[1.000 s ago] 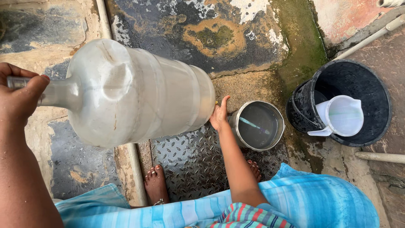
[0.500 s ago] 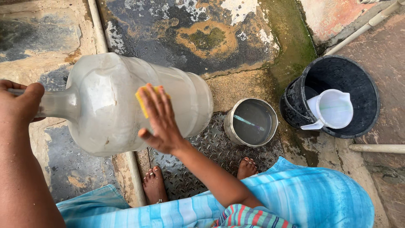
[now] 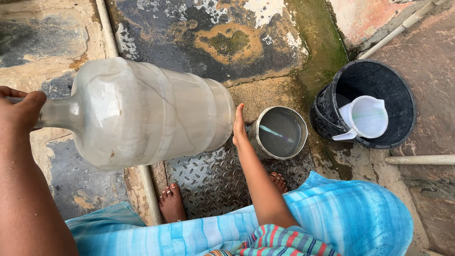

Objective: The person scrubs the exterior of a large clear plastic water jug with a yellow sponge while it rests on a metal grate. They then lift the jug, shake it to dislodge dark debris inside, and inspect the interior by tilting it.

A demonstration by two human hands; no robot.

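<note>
Currently your left hand (image 3: pixel 19 111) is wrapped around the neck of the large translucent bottle (image 3: pixel 151 111), which you hold on its side, off the ground, base pointing right. Your right hand (image 3: pixel 238 127) lies flat against that base, fingers pressed together and extended, holding nothing visible. Just right of that hand, a small steel pot (image 3: pixel 278 132) of water stands on the metal tread plate (image 3: pixel 208 178). Beyond it sits a black bucket (image 3: pixel 327 111) with a white jug (image 3: pixel 365 117) inside. Your bare feet (image 3: pixel 171 203) rest on the plate below. White pipes (image 3: pixel 419 160) cross the ground at right.
</note>
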